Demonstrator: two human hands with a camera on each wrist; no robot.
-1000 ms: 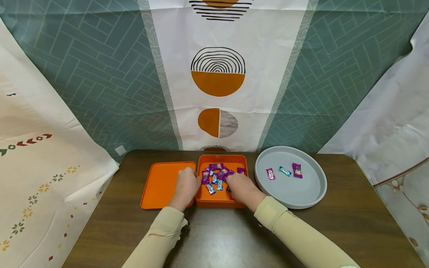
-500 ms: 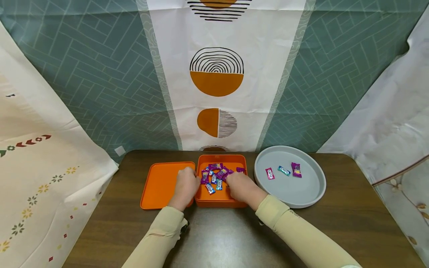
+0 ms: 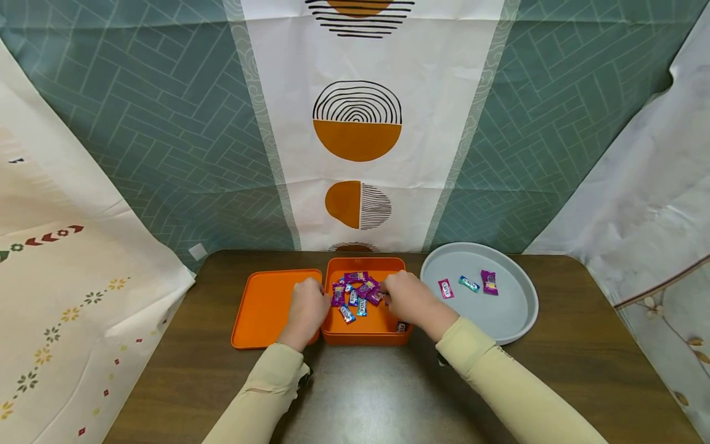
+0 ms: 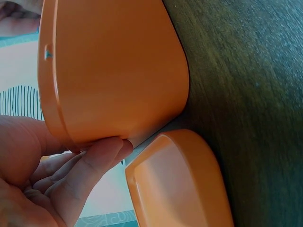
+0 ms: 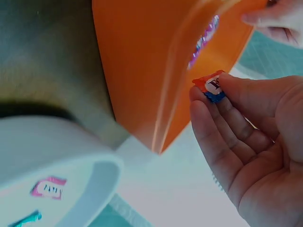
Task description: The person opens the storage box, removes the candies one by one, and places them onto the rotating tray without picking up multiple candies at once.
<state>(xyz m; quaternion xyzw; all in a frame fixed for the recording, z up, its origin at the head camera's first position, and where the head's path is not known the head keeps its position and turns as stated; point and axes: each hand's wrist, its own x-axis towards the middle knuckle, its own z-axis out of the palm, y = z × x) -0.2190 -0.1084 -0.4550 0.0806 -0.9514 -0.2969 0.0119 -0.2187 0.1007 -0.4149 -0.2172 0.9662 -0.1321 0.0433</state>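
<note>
My left hand point(image 3: 309, 305) grips the left side of an orange box point(image 3: 360, 340); in the left wrist view the thumb point(image 4: 92, 163) lies against its wall at a corner. Several wrapped candies, purple point(image 3: 338, 294) and blue-white point(image 3: 346, 314), lie in the box. Over the box's right side, my right hand point(image 3: 410, 299) pinches a small red-and-blue wrapped candy point(image 5: 211, 86) between thumb and fingers. The head view mostly hides that candy. A dark-wrapped candy point(image 3: 402, 327) sits in the box's front right corner.
Left of the box lies a flat orange lid point(image 3: 269, 308). To the right, a round grey tray point(image 3: 501, 317) carries a pink candy point(image 3: 446, 288), a teal candy point(image 3: 469, 283) and another purple candy point(image 3: 489, 282). All stand on a dark wooden table point(image 3: 183, 370) before a hanging cloth.
My right hand has risen from among the candies and shifted right, with a candy in its fingertips. The dark candy in the front corner has come into sight. My left hand stays put.
</note>
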